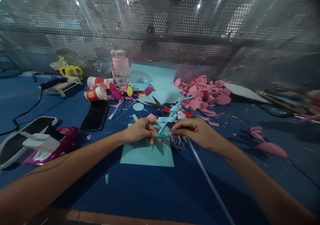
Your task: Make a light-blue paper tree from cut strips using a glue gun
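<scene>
A light-blue paper piece (pixel 172 113) with a thin stem and folded, leaf-like strips slants up to the right between my hands. At its lower end is a small teal disc (pixel 162 136) seen nearly edge-on. My left hand (pixel 142 130) is closed, its fingers pinching the piece near the base. My right hand (pixel 193 131) is closed too, thumb and forefinger pressed together at the right end of the disc. Below them lies a light-blue sheet (pixel 147 155). Scissors with red handles (pixel 166 110) rest just behind, their blades spread.
Pink paper scraps (pixel 200 92) are heaped at the back right. A pink-lidded bottle (pixel 120 68), paper cups (pixel 96 94) and a phone (pixel 94 116) stand or lie left. A clear glue stick (pixel 208 176) extends toward me. A purple device (pixel 55 145) sits far left.
</scene>
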Demonstrator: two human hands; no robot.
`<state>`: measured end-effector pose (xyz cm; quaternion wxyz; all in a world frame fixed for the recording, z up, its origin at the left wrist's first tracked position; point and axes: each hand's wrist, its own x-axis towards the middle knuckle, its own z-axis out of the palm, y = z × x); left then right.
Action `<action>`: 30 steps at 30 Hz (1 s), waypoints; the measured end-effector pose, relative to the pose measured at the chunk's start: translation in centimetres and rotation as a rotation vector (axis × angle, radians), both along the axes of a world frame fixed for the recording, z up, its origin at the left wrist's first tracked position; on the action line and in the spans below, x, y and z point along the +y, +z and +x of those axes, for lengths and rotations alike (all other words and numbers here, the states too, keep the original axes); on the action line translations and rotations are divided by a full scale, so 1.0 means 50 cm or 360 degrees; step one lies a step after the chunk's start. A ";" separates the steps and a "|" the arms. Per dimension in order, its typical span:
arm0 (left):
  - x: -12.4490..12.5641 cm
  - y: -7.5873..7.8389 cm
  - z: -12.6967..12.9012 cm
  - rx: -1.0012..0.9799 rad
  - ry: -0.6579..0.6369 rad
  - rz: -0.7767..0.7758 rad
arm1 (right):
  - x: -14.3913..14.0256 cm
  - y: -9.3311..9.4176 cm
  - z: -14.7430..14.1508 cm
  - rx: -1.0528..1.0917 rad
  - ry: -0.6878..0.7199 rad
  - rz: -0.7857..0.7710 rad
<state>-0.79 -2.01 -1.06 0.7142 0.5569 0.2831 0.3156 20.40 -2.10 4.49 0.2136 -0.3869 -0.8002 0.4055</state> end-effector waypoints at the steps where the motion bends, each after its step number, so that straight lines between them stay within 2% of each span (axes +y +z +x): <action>1: 0.000 0.001 0.000 -0.0009 -0.0013 -0.0002 | 0.000 -0.001 -0.001 -0.0002 0.0001 0.0019; 24: 0.001 -0.008 -0.001 -0.0046 -0.0084 0.0041 | -0.001 0.001 -0.009 -0.0144 0.0046 0.0348; 30: 0.001 -0.006 0.000 -0.0016 -0.0077 0.0028 | -0.004 0.004 -0.010 -0.0171 0.0056 0.0343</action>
